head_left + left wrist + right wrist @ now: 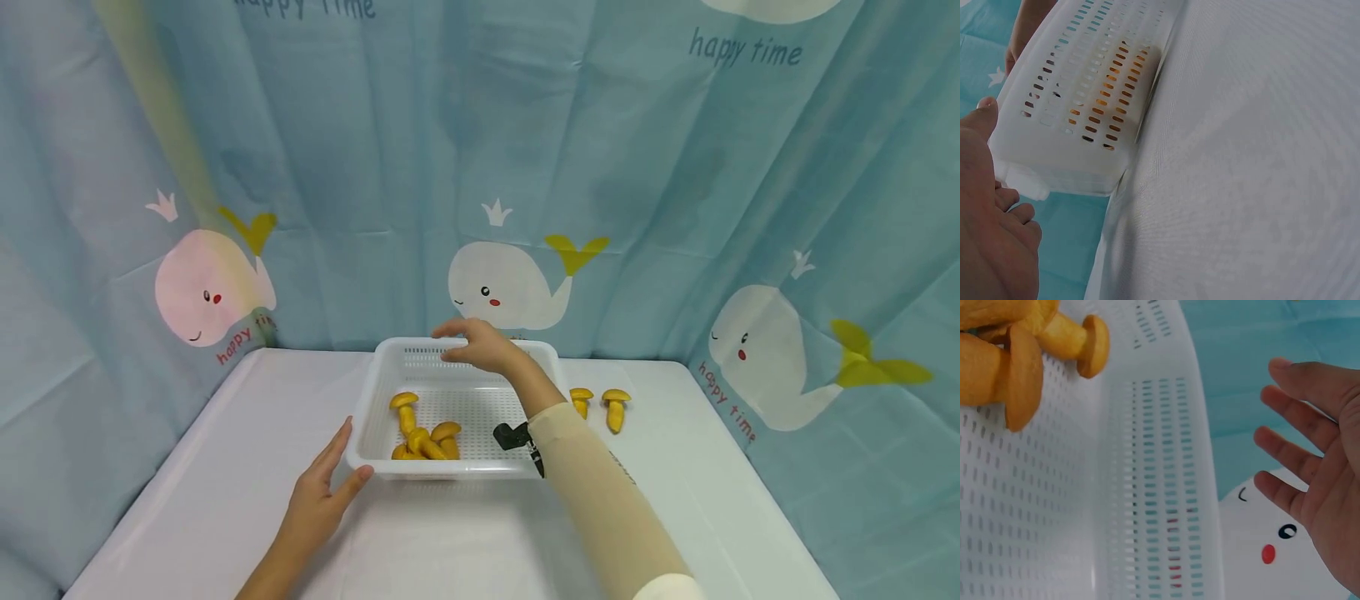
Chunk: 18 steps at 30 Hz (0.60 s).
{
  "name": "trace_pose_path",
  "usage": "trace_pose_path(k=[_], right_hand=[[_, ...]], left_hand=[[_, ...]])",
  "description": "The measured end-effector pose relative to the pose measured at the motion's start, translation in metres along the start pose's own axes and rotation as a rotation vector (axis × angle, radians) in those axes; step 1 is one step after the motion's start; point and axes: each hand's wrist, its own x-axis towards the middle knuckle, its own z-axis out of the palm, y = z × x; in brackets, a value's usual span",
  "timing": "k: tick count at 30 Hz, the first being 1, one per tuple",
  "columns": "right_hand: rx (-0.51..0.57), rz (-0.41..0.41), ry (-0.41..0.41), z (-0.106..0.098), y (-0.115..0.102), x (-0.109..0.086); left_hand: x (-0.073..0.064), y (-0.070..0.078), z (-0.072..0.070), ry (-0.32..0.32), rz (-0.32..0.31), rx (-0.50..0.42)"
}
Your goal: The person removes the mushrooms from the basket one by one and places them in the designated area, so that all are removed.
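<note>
A white perforated plastic basket (480, 468) stands on the table with several yellow mushrooms (405, 412) in its left front part; they also show large in the right wrist view. My left hand (315, 504) grips the basket's near left corner, thumb at the front rim and fingers along the left side. In the left wrist view, the left hand's fingers (1022, 212) are partly curled below the rim. Over the basket's far side is my right hand (487, 346), its fingers spread and holding nothing. The right wrist view shows that hand (1329, 462) apart from the rim.
Two more yellow mushrooms (616, 408) lie on the white-covered table (705, 500), right of the basket. A blue curtain (360, 167) with whale prints hangs close behind the table and along both sides. A black camera mount (512, 436) sits at the right wrist.
</note>
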Motion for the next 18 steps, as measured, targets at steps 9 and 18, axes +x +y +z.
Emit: trace_pose_path(k=[9, 18], right_hand=[[0.035, 0.026, -0.059, 0.031, -0.002, 0.019], [0.064, 0.039, -0.124, 0.057, 0.0, 0.031]], left_hand=[[0.001, -0.001, -0.001, -0.002, -0.006, -0.01], [0.0, 0.001, 0.0, -0.002, 0.002, -0.014]])
